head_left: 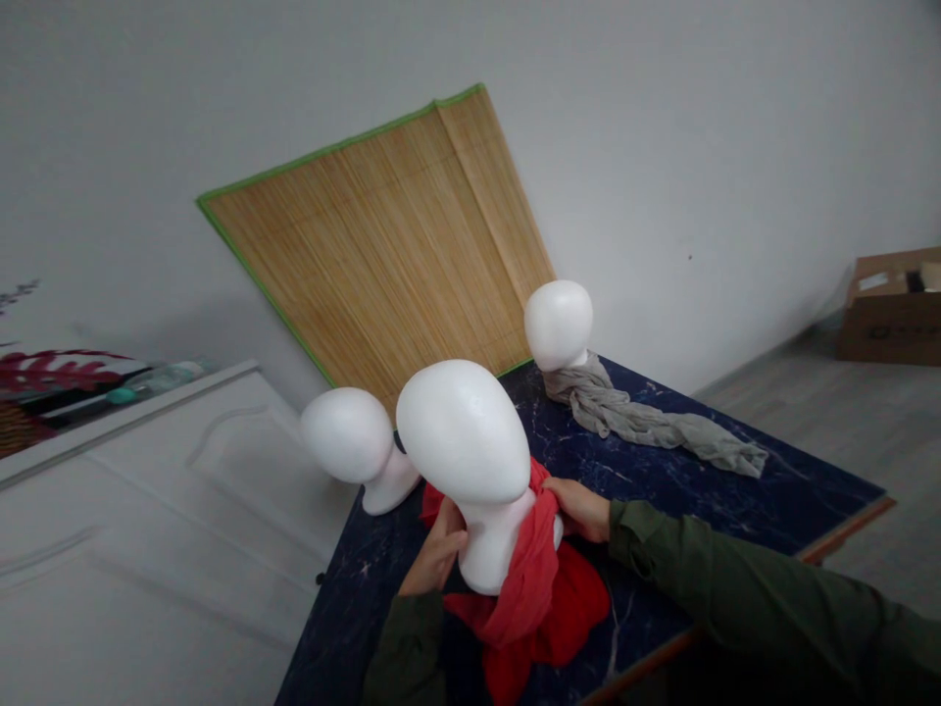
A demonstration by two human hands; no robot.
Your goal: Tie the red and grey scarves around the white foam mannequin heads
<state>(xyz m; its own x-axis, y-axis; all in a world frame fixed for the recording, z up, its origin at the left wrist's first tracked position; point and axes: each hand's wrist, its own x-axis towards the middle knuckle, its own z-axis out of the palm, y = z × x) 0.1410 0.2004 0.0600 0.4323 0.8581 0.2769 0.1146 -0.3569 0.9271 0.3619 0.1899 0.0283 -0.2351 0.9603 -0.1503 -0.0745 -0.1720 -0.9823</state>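
Draping red scarf (544, 588) round foam head (463, 431) neck | right hand (580, 508) grip clutches red scarf | left hand (439, 549) grip: can't tell | ends loose, untied | rear head (559, 324) behind it already scarfed

White foam mannequin head (465, 431), smooth and featureless, standing upright on its neck between the left hand (439, 551) and the right hand (580, 508). Red scarf (536, 579), thin crumpled cloth, draped around the neck; one bunch is gathered under the right hand, the rest pools loosely below both hands.
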